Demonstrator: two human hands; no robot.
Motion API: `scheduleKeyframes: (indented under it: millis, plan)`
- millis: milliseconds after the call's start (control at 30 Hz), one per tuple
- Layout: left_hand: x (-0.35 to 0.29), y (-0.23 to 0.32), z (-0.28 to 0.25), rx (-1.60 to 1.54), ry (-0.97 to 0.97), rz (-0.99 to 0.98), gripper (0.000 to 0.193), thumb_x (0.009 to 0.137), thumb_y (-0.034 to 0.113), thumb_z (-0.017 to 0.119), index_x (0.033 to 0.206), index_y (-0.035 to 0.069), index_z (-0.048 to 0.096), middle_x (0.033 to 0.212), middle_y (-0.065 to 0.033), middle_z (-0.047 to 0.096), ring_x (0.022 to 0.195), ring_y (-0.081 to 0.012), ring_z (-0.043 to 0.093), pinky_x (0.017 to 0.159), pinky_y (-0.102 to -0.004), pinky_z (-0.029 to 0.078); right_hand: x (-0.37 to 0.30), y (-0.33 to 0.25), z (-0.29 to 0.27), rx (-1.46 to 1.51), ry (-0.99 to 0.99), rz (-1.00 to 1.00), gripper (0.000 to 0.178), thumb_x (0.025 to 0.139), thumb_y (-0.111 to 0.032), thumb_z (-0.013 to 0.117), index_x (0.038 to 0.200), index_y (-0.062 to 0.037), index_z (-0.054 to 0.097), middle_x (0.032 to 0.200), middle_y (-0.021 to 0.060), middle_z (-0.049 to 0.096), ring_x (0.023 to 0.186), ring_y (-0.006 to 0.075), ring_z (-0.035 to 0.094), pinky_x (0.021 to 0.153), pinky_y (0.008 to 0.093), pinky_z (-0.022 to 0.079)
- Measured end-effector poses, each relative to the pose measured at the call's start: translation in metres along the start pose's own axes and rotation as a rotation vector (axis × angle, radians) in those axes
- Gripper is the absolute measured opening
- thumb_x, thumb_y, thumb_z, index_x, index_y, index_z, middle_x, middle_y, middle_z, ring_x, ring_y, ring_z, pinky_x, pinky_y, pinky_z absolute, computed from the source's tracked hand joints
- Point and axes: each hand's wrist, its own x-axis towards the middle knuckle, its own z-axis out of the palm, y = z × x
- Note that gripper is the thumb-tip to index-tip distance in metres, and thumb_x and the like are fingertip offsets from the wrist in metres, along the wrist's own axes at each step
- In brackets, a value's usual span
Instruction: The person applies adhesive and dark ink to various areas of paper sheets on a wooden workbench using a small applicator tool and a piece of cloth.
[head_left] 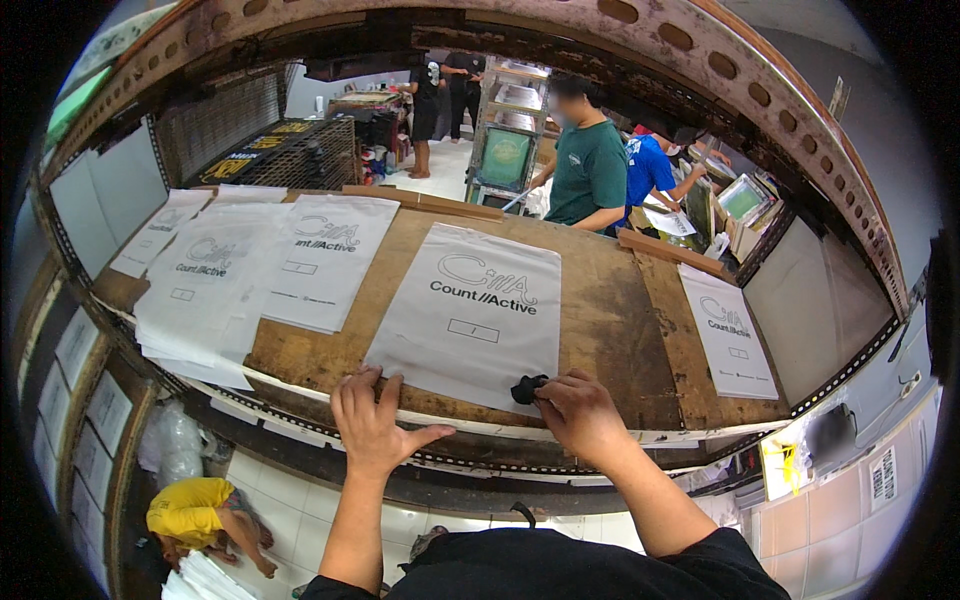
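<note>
A white printed plastic bag (500, 265) lies flat on the worn wooden board (615, 330) in front of me. At its lower left corner rests my left hand (370, 420), fingers stretched out and thumb spread to the right, holding nothing. My right hand (582, 415) pinches a crumpled black cloth (527, 388), which touches the bag near its lower right edge. The bag carries dark lettering and a small outlined rectangle in its middle.
More printed white bags (205, 270) overlap on the board's left, and another bag (725, 330) lies at the right. A perforated metal beam (700, 50) arches overhead. Beyond the board stands a person in green (590, 165); a person in yellow (195, 510) crouches at lower left.
</note>
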Motion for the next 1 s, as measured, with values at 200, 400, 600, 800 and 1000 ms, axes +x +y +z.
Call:
scheduleKeyframes:
  millis: [200,400,600,800,1000]
  plan:
    - [0.0004,0.0000,0.0003,-0.001,0.007,0.002,0.095,0.069,0.089,0.067,0.117,0.007,0.063,0.117,-0.0192,0.057,0.113,-0.0391,0.055,0.098,-0.0562,0.041,-0.0019,0.0021,0.0025,-0.023,0.002,0.005,0.010,0.083,-0.005,0.072,0.093,-0.0020,0.071,0.094,0.0151,0.073,0.093,0.0375,0.067,0.083,0.0456,0.056]
    - [0.0023,-0.0003,0.0000,-0.011,0.021,0.018,0.095,0.070,0.087,0.068,0.120,0.007,0.061,0.117,-0.0195,0.057,0.111,-0.0390,0.055,0.096,-0.0555,0.042,-0.0023,0.0009,0.0013,-0.018,0.028,0.005,0.009,0.083,-0.004,0.072,0.092,-0.0024,0.071,0.092,0.0156,0.073,0.094,0.0375,0.067,0.084,0.0463,0.056]
    - [0.0006,-0.0013,-0.0001,-0.018,0.010,0.005,0.096,0.071,0.088,0.066,0.121,0.007,0.061,0.121,-0.0210,0.056,0.113,-0.0400,0.054,0.097,-0.0560,0.042,0.0002,-0.0019,0.0002,-0.017,0.001,0.026,0.007,0.083,-0.005,0.072,0.090,-0.0023,0.071,0.090,0.0152,0.072,0.092,0.0374,0.067,0.084,0.0462,0.055]
    - [-0.0003,0.0002,0.0008,-0.028,0.013,-0.017,0.095,0.071,0.089,0.065,0.119,0.006,0.062,0.123,-0.0211,0.056,0.116,-0.0407,0.054,0.099,-0.0571,0.041,-0.0015,-0.0033,0.0007,0.012,0.045,0.014,0.007,0.085,-0.005,0.070,0.090,-0.0015,0.071,0.090,0.0153,0.072,0.091,0.0377,0.067,0.082,0.0466,0.055]
    - [-0.0006,0.0006,0.0012,-0.028,-0.003,-0.034,0.097,0.069,0.090,0.065,0.117,0.005,0.064,0.124,-0.0201,0.056,0.121,-0.0422,0.054,0.101,-0.0573,0.041,-0.0008,-0.0013,0.0002,-0.016,-0.003,0.022,0.008,0.085,-0.005,0.069,0.091,-0.0009,0.071,0.093,0.0158,0.073,0.091,0.0381,0.068,0.083,0.0464,0.055]
